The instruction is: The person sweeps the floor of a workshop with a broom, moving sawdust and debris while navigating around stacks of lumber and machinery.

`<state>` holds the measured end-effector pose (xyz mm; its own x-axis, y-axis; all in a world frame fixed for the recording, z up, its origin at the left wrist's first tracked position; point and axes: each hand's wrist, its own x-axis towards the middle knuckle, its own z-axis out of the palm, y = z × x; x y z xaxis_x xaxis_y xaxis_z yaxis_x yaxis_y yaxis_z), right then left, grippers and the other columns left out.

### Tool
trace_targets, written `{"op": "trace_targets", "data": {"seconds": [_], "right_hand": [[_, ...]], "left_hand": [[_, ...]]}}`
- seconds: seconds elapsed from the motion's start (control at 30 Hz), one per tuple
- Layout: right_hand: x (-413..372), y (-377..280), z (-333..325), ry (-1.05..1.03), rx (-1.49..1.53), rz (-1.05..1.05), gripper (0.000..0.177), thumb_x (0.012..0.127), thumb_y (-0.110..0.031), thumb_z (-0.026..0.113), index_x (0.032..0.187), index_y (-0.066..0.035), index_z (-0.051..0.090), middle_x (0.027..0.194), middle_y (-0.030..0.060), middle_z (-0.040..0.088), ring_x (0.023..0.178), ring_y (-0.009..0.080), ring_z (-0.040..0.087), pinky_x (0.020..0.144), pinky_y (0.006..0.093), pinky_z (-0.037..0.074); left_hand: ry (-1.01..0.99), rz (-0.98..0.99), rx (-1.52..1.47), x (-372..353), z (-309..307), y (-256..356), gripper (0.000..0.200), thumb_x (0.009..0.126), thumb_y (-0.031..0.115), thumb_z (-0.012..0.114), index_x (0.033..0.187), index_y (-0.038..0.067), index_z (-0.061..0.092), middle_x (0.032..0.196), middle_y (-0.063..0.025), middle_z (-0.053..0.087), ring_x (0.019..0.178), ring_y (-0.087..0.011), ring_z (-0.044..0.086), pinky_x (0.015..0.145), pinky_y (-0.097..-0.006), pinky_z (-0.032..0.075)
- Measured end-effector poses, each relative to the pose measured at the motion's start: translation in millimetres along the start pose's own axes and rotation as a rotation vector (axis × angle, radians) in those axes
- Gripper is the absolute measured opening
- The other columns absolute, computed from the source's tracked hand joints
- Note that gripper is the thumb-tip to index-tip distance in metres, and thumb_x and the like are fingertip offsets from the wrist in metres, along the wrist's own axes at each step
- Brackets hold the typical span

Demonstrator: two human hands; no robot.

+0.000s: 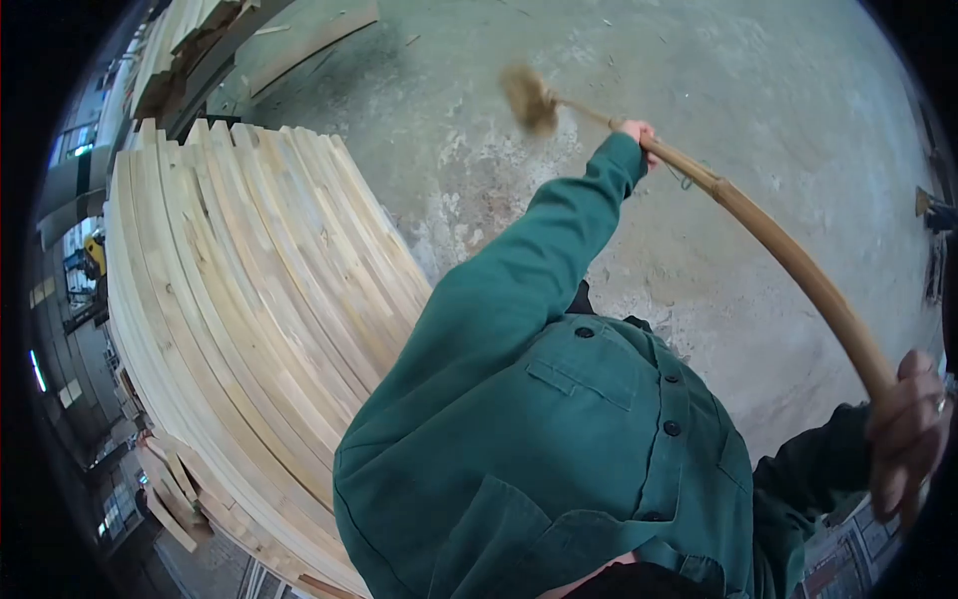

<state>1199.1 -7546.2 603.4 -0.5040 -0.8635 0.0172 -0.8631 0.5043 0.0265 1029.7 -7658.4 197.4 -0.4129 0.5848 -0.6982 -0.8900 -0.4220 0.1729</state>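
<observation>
grip: both hands close around one long pole [783,243], the left hand [639,133] farther out and the right hand [906,424] nearer its other end.
left hand: between one and two o'clock from the middle of the view, fingers wrapped on the pole, arm stretched out ahead.
right hand: between three and four o'clock, near the edge of the view, fingers curled around the pole, a ring [940,404] on one finger.
pole: runs from the right hand up towards one o'clock, past the left hand; tan, with a joint like bamboo, looking bowed in this wide view.
far end: a tan head [529,102] at about half past twelve, beyond the left hand; too blurred to tell whether it is a brush or something else.
string [687,184]: a thin green loop hanging at the pole, just beside the left hand.
jacket [599,399]: green, dark buttons down the front, filling the view from four to six o'clock; its left sleeve crosses in front of some boards [269,260].
boards: long, pale, laid side by side in a wide stack at nine o'clock, the far ends uneven.
short wood [175,489]: several pieces at eight o'clock, just beside the stack.
second pile [190,60]: more timber between ten and eleven o'clock.
loose plank [314,45]: on the floor at eleven o'clock.
floor [828,130]: grey, with pale worn patches and small scraps, under the pole.
yellow thing [95,255]: beyond the boards, just past nine o'clock, too small to name.
</observation>
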Motion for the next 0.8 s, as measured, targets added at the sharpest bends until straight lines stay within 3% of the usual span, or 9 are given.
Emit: {"op": "trace_targets", "data": {"seconds": [0.03, 0.17, 0.2, 0.33, 0.47, 0.53, 0.6, 0.7, 0.8], "right_hand": [[10.5, -2.7, 3.4, 0.279, 0.68, 0.215, 0.026, 0.065, -0.035, 0.039, 0.053, -0.012, 0.04, 0.065, -0.0064, 0.043, 0.059, 0.0057, 0.041, 0.046, 0.0201, 0.029], [-4.6, -52.2, -45.0, 0.334, 0.85, 0.285, 0.017, 0.063, -0.026, 0.04, 0.052, -0.013, 0.039, 0.058, -0.0061, 0.043, 0.051, 0.0062, 0.041, 0.045, 0.0194, 0.029], [-9.0, -61.3, -54.8, 0.395, 0.961, 0.249, 0.015, 0.063, -0.022, 0.04, 0.051, -0.014, 0.038, 0.054, -0.0061, 0.043, 0.047, 0.0059, 0.04, 0.044, 0.0184, 0.029], [-40.1, -84.6, -60.9, 0.499, 1.19, 0.153, 0.015, 0.064, -0.019, 0.038, 0.049, -0.017, 0.036, 0.05, -0.0069, 0.042, 0.041, 0.0059, 0.04, 0.042, 0.0188, 0.026], [-56.0, -108.4, 23.2, 1.472, 0.665, 1.167, 0.011, 0.057, -0.012, 0.038, 0.048, -0.01, 0.031, 0.039, -0.0008, 0.033, 0.034, 0.0098, 0.029, 0.039, 0.0211, 0.022], [-60.8, -108.2, 32.7, 1.715, 0.417, 1.381, 0.011, 0.056, -0.01, 0.038, 0.048, -0.008, 0.03, 0.037, 0.0007, 0.031, 0.032, 0.0108, 0.026, 0.038, 0.0217, 0.022], [-49.6, -114.1, 31.1, 1.449, 0.903, 0.786, 0.013, 0.056, -0.008, 0.039, 0.046, -0.009, 0.03, 0.034, -0.0021, 0.031, 0.027, 0.0082, 0.027, 0.034, 0.0196, 0.02], [-52.4, -132.9, 36.3, 1.202, 0.798, 0.363, 0.021, 0.058, -0.011, 0.049, 0.045, -0.01, 0.032, 0.032, -0.003, 0.036, 0.027, 0.0066, 0.036, 0.028, 0.0168, 0.016], [-54.9, -179.7, 33.1, 1.026, 0.77, 0.455, 0.026, 0.058, -0.016, 0.052, 0.043, -0.011, 0.031, 0.033, -0.0024, 0.038, 0.028, 0.0066, 0.037, 0.029, 0.018, 0.016]], "left_hand": [[-0.056, -0.052, -0.019, -9.3, 11.5, 9.3, 0.013, 0.059, 0.016, 0.037, 0.048, 0.009, 0.034, 0.044, -0.0054, 0.035, 0.032, -0.0148, 0.031, 0.026, -0.0227, 0.027], [-0.18, 0.001, 0.075, -87.9, 43.7, -15.5, 0.016, 0.061, 0.015, 0.036, 0.046, 0.01, 0.033, 0.041, -0.0028, 0.035, 0.032, -0.0154, 0.032, 0.033, -0.0249, 0.031], [0.014, -0.059, -0.227, -104.9, 43.7, -36.9, 0.016, 0.062, 0.016, 0.038, 0.047, 0.01, 0.034, 0.044, -0.0024, 0.036, 0.038, -0.014, 0.036, 0.038, -0.0237, 0.033], [0.325, -0.279, 0.045, -174.4, 23.0, -89.2, 0.015, 0.061, 0.015, 0.04, 0.049, 0.008, 0.036, 0.047, -0.0037, 0.038, 0.04, -0.0148, 0.037, 0.04, -0.0262, 0.037], [0.405, -0.482, 0.249, -70.3, -31.6, -122.4, 0.012, 0.056, 0.012, 0.04, 0.048, 0.004, 0.036, 0.044, -0.0067, 0.036, 0.035, -0.0171, 0.034, 0.033, -0.027, 0.033], [0.398, -0.498, 0.259, -48.9, -10.0, -118.6, 0.013, 0.056, 0.012, 0.039, 0.047, 0.004, 0.036, 0.041, -0.007, 0.035, 0.034, -0.0172, 0.032, 0.032, -0.0272, 0.032], [0.323, -0.483, 0.317, -45.7, -4.0, -116.5, 0.013, 0.057, 0.011, 0.038, 0.046, 0.005, 0.035, 0.04, -0.0052, 0.035, 0.033, -0.0167, 0.031, 0.032, -0.0272, 0.031], [0.123, -0.405, 0.371, -44.1, -7.0, -112.9, 0.015, 0.058, 0.011, 0.039, 0.045, 0.007, 0.034, 0.04, -0.0027, 0.035, 0.033, -0.0164, 0.033, 0.033, -0.0271, 0.033], [0.174, -0.303, 0.217, -62.6, 5.2, -117.9, 0.016, 0.058, 0.012, 0.042, 0.045, 0.008, 0.034, 0.039, -0.0006, 0.036, 0.035, -0.0159, 0.037, 0.036, -0.0263, 0.036]]}}
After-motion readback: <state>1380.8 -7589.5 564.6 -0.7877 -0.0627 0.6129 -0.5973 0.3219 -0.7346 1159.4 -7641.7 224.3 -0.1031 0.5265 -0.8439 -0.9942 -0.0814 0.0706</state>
